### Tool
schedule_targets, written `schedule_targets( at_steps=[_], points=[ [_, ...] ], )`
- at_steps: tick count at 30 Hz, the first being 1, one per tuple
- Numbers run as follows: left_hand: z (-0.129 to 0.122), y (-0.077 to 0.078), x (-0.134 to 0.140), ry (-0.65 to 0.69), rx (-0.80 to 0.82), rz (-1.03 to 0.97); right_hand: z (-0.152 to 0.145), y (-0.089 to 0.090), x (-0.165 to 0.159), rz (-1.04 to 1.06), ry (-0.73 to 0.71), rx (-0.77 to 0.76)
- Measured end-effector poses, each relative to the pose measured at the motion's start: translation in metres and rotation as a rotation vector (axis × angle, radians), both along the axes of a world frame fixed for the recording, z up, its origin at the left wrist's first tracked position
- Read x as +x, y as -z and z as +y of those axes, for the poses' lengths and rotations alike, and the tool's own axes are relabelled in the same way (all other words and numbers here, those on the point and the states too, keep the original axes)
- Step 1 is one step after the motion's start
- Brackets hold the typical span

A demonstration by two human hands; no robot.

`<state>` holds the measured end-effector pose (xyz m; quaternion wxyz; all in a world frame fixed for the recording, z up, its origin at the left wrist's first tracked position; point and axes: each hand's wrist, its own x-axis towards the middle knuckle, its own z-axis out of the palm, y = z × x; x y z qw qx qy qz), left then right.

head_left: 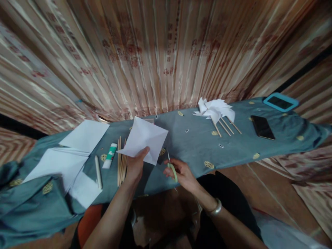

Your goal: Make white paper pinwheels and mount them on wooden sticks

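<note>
My left hand [138, 162] pinches a square sheet of white paper [145, 136] near its lower edge, thumb on top. The sheet shows faint creases and is held above the cloth, turned corner-up. In my right hand [181, 173] is a pair of scissors [172, 170] with pale green handles, fingers through the loops. Its blades point up, just right of the paper and apart from it. Left of my left hand lie several thin wooden sticks [120, 162], partly hidden by the paper, and a green and white glue stick [110, 155].
White paper sheets [83, 136] and a pale pen [98, 172] lie at the left. Paper pinwheels [216, 109] on sticks rest at the back right. Beyond them are a black phone [262, 127] and a blue-framed object [281, 101]. A curtain [160, 62] hangs behind the cloth-covered table [186, 152].
</note>
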<state>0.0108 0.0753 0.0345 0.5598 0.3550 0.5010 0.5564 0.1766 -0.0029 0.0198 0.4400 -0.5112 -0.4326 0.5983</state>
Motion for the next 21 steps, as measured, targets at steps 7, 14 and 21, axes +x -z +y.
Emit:
schedule_targets(
  at_steps=[7, 14, 21],
  points=[
    [0.003, -0.009, -0.005, -0.122, 0.072, -0.022, -0.004, 0.0, 0.011, -0.043, -0.174, 0.086],
    [0.01, -0.006, -0.005, -0.124, 0.126, -0.01, -0.01, -0.002, 0.015, -0.122, -0.371, 0.089],
    [0.009, -0.008, 0.0, -0.119, 0.155, -0.034, -0.015, -0.003, 0.007, -0.228, -0.366, 0.06]
  ],
)
